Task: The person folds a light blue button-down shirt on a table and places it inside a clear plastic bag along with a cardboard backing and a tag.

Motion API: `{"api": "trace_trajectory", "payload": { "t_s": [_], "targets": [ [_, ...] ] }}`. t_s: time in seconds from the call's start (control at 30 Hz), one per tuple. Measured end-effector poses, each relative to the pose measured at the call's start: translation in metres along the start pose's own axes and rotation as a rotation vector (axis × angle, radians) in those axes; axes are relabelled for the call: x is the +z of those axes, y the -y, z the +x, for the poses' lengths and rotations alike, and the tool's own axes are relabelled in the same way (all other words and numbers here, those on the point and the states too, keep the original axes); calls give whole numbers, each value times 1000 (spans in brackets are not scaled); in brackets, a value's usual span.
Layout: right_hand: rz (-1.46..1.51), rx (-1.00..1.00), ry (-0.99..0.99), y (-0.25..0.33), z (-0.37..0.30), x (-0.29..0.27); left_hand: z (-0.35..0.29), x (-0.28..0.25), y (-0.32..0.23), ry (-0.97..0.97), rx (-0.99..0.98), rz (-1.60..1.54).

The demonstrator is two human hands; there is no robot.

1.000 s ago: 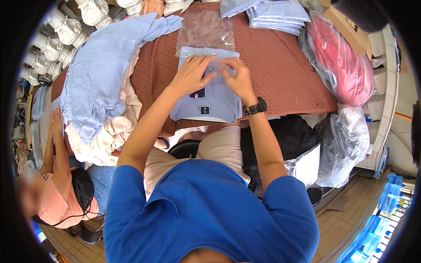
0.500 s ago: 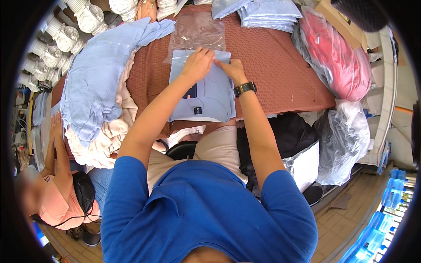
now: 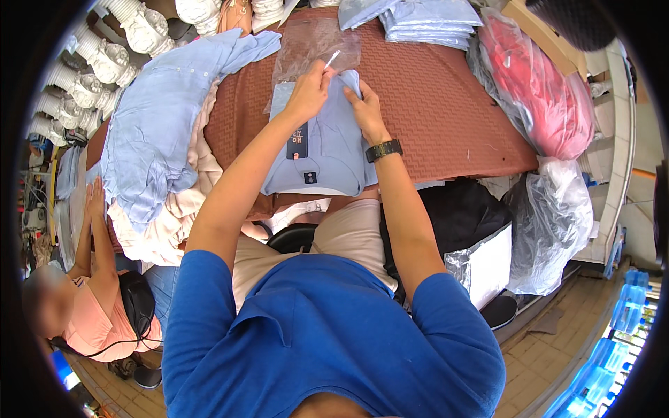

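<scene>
A folded light-blue shirt (image 3: 322, 155) lies in front of me at the table's near edge, with a dark hang tag (image 3: 297, 143) and a small dark label (image 3: 310, 177) on it. My left hand (image 3: 311, 92) is closed over the shirt's far end. A thin white stick-like piece (image 3: 333, 59) juts from its fingers; its exact kind is unclear. My right hand (image 3: 366, 111), with a watch on its wrist, grips the shirt's far right edge between thumb and fingers. Just beyond lies a clear plastic bag (image 3: 296, 54), flat and partly behind my left hand.
A heap of loose blue shirts (image 3: 155, 118) covers the table's left side. Bagged folded shirts (image 3: 426, 26) are stacked at the far edge. A clear bag of red cloth (image 3: 540, 90) stands right of the brown tablecloth (image 3: 446, 115). Another person (image 3: 104, 279) sits at left.
My left hand has shifted slightly left, and the white piece now shows in its fingers. My right hand has moved down a little along the shirt's edge. The hang tag is more exposed.
</scene>
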State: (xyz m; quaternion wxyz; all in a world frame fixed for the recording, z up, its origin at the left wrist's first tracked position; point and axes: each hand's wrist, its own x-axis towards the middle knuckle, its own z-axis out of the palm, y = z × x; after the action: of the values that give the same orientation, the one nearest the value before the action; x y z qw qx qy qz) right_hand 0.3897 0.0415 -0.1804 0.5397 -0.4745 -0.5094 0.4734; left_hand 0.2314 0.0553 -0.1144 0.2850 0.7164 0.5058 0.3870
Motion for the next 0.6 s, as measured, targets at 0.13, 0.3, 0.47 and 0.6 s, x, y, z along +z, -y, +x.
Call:
{"api": "trace_trajectory", "payload": {
  "t_s": [0.13,0.3,0.47,0.6],
  "targets": [
    [-152,-60,64,-2,10,3,0,4,15,-49,169,2],
    [-219,-86,107,-13,24,-3,-4,3,10,96,148,40],
    [-332,-40,7,-6,17,1,-13,10,6,71,210,26],
    [-473,68,-10,21,5,10,-16,12,7,19,296,23]
  ]
}}
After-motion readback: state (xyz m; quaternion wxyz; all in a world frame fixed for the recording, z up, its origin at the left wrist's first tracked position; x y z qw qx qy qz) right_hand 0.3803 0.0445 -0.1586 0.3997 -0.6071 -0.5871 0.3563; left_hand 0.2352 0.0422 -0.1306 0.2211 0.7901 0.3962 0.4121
